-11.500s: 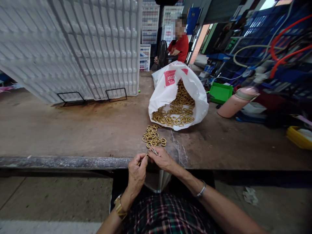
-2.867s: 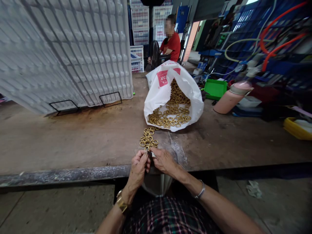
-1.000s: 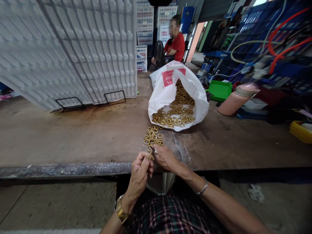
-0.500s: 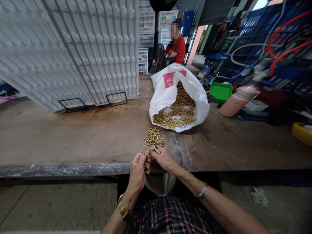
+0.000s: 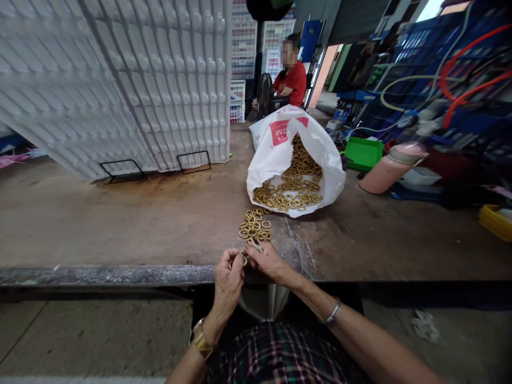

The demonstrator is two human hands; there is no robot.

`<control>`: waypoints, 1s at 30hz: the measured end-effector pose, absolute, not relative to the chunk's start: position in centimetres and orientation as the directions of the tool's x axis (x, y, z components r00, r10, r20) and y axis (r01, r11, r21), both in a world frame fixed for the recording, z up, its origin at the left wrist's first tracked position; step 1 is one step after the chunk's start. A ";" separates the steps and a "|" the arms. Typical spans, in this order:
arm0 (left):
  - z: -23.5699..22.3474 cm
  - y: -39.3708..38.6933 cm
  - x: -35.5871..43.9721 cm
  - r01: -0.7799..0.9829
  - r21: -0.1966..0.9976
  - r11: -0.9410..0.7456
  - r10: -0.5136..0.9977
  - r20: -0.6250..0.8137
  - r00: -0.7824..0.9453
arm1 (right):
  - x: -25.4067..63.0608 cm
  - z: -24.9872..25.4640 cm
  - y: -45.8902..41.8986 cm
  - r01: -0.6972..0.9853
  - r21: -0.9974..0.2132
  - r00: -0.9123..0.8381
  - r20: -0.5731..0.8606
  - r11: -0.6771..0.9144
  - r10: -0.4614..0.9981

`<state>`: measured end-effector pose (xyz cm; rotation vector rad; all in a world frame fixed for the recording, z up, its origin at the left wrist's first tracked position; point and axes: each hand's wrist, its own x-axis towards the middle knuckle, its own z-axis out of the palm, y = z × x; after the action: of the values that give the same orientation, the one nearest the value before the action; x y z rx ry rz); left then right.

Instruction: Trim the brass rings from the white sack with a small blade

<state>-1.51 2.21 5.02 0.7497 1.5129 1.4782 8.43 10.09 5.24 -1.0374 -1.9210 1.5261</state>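
Observation:
At the front edge of the table, my left hand is closed, with a brass ring pinched between thumb and fingers. My right hand almost touches it from the right, its fingers closed around a small pale tool with a dark tip. What kind of tool this is cannot be made out, and its lower part is hidden in the fingers. Just beyond both hands lies a loose pile of brass rings. Behind the pile, a white plastic sack lies on its side, its mouth facing me, with many more rings inside.
Tall stacked white ribbed trays stand at the left in black wire holders. On the right are a green bin, a pink bottle and a yellow container. A person in red sits beyond the table.
My left hand has turned slightly, and a ring now shows at its fingertips instead of lower by the palm. The right hand keeps the tool in nearly the same place.

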 end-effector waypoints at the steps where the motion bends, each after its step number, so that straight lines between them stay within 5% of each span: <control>1: 5.1 2.2 -1.5 -0.090 0.990 0.109 0.878 -0.139 -0.458 | 8.4 5.2 10.1 0.266 -0.961 -0.597 -0.107 0.070 0.795; 4: 5.4 2.2 -1.5 -0.055 0.992 0.111 0.885 -0.124 -0.449 | 8.3 5.0 10.2 0.262 -0.964 -0.578 -0.115 0.050 0.808; 12: 4.6 2.0 -1.6 -0.312 0.932 0.187 0.903 -0.288 -0.319 | 7.9 4.5 10.3 0.307 -0.947 -0.520 -0.081 0.097 0.850; 25: 4.7 2.0 -1.7 -0.430 0.891 0.146 0.934 -0.267 -0.236 | 8.2 5.5 10.1 0.204 -0.979 -0.572 -0.096 0.028 0.814; 30: 4.4 1.9 -1.7 -0.435 0.889 0.141 0.932 -0.268 -0.246 | 8.3 5.0 10.4 0.320 -0.926 -0.557 -0.013 0.199 0.831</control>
<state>-1.67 1.87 4.38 0.5797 1.1867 1.4305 8.25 10.35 5.04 -1.0683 -1.9800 1.3424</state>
